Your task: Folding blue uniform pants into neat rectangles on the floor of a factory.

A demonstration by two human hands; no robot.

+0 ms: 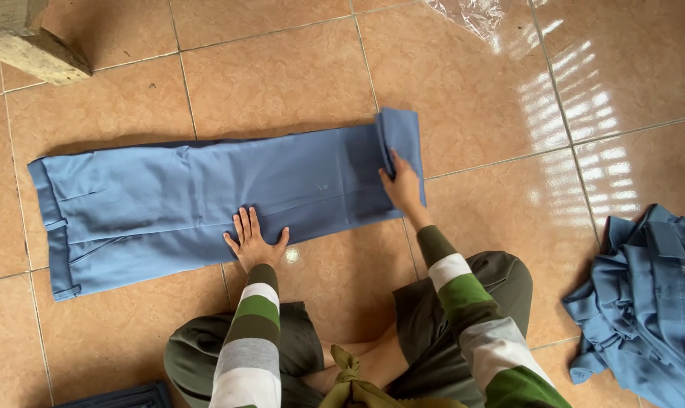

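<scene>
A pair of blue trousers [176, 200] lies flat on the tiled floor, waistband to the left, legs running right. The leg ends at the right are folded back a little. My left hand [252, 240] presses flat on the near edge of the trousers around the middle, fingers spread. My right hand [403, 187] rests on the folded leg end [398, 136], fingers on the cloth at the fold; whether it pinches the fabric I cannot tell.
A heap of crumpled blue garments [648, 302] lies at the right. A wooden beam [25, 38] sits at the top left, clear plastic wrap [475, 17] at the top. My crossed legs in dark green trousers [282, 347] fill the lower middle.
</scene>
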